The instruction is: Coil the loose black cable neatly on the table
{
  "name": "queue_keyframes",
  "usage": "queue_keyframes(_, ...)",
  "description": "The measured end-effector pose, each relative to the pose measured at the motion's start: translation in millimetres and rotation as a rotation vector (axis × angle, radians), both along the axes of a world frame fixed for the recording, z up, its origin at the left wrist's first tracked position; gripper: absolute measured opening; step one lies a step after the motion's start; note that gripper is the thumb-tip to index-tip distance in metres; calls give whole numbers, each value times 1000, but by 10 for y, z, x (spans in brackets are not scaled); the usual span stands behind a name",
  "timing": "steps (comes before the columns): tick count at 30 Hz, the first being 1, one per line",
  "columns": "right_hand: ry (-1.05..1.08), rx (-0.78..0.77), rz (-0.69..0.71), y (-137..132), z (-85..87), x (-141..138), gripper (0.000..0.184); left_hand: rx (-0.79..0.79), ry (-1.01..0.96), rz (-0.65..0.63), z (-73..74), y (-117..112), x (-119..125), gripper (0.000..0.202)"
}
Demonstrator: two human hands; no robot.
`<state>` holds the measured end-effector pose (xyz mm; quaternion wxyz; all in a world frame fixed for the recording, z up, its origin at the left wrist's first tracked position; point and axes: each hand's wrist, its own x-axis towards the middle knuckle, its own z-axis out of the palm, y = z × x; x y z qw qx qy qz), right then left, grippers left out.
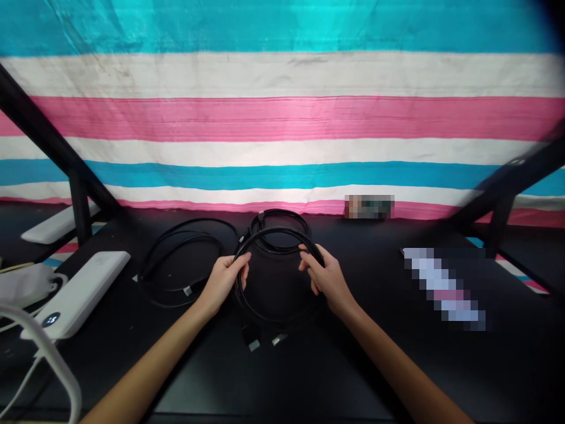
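Note:
A black cable coiled into a loop (272, 234) is held over a black table (353, 353). My left hand (225, 280) is closed on the loop's left side and my right hand (324, 277) is closed on its right side. The cable's two plug ends (265, 341) hang down below the loop near the table. A second coiled black cable (278, 227) lies just behind it. A third, looser black cable (185, 265) lies to the left of my left hand.
A white power bank (82, 291) with a lit display lies at the left, with white cords (48, 359) by it. Another white device (57, 224) sits further back left. Black frame bars (44, 138) rise on both sides. A striped cloth (282, 118) hangs behind.

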<state>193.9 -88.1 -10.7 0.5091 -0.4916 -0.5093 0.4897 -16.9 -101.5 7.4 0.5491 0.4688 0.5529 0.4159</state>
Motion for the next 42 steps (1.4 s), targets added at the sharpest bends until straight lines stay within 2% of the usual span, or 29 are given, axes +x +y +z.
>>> queue_keyframes(5, 18, 55, 15, -33, 21, -16, 41, 172, 119, 60, -28, 14, -20, 42)
queue_keyframes(14, 18, 120, 30, 6, -16, 0, 41, 129, 137, 36, 0, -10, -9, 39)
queue_keyframes(20, 20, 89, 8, -29, 18, -19, 42, 312, 301, 108, -23, -12, -37, 40)
queue_keyframes(24, 30, 143, -1, -61, 72, -37, 41, 344, 337, 150, -23, -7, -38, 35)
queue_keyframes(28, 36, 152, 12, -63, 85, -33, 40, 346, 311, 117, 9, -11, -9, 31)
queue_keyframes(34, 98, 64, 67, -59, 86, -41, 43, 261, 125, 7, 32, -34, 33, 30)
queue_keyframes(38, 120, 46, 79, -61, 93, -44, 43, 197, 35, -8, 20, -26, 28, 36)
queue_keyframes(42, 129, 39, 102, -66, 87, -40, 42, 208, 24, -13, 17, -21, 16, 38)
